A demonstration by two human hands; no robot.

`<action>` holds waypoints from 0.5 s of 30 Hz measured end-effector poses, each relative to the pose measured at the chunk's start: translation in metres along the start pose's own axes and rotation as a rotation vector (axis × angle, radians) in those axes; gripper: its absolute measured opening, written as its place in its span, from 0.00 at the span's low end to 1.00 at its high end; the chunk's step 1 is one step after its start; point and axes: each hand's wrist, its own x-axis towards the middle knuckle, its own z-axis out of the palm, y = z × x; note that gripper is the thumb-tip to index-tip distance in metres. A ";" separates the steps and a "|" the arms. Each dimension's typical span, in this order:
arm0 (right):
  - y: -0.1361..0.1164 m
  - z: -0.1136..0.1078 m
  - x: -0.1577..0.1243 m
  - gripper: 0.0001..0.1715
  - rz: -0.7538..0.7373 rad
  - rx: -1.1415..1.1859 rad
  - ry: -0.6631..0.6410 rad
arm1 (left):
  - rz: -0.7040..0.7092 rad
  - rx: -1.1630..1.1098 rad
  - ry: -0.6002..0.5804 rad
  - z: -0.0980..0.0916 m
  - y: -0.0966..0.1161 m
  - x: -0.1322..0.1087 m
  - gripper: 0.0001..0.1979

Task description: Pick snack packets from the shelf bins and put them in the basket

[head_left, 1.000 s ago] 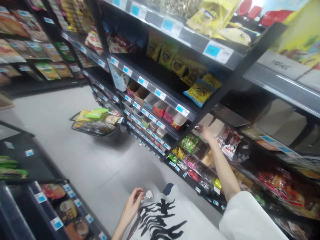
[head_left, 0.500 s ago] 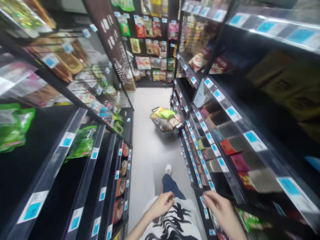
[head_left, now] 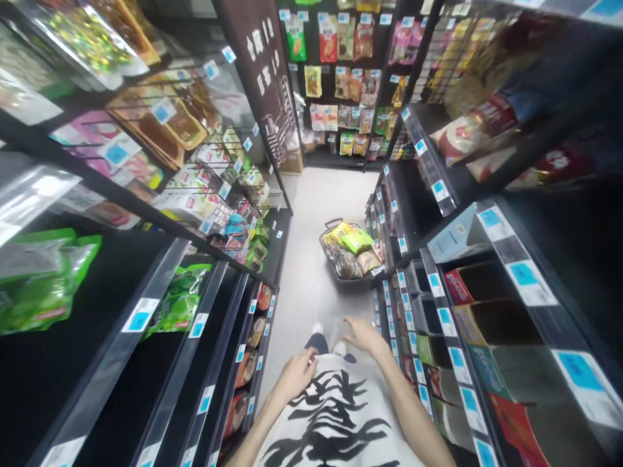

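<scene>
Dark shelving is ranged on either side, the left rack (head_left: 108, 373) to the left of the left hand (head_left: 299, 373) and the right rack (head_left: 548, 324) to the right of the right hand (head_left: 364, 336), while a white shirt (head_left: 335, 395) with black print is seen just behind both. On the floor ahead of the right hand, well apart from it, a loaded basket (head_left: 353, 279) is placed. Nothing is held by either hand, the left being loosely curled and the right relaxed with fingers extended, and a bright green packet (head_left: 357, 240) is laid atop the basket's load beyond them.
</scene>
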 end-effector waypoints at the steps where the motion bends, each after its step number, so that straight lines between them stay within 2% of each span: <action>1: 0.014 -0.002 0.017 0.33 0.004 0.061 0.038 | -0.009 -0.016 -0.011 0.003 -0.003 0.012 0.16; 3: 0.041 0.002 0.052 0.40 0.050 0.172 0.141 | -0.013 -0.064 -0.052 0.004 -0.006 0.038 0.15; 5: 0.066 0.011 0.087 0.48 0.143 0.280 0.245 | -0.027 -0.116 -0.070 -0.005 -0.009 0.068 0.15; 10: 0.105 0.029 0.167 0.63 0.450 0.563 0.458 | -0.091 -0.202 -0.053 -0.061 -0.018 0.170 0.15; 13: 0.118 0.031 0.206 0.67 0.646 0.747 0.539 | -0.203 -0.236 -0.095 -0.090 -0.023 0.244 0.18; 15: 0.126 0.032 0.229 0.69 0.740 0.824 0.573 | -0.263 -0.225 -0.141 -0.102 -0.028 0.292 0.23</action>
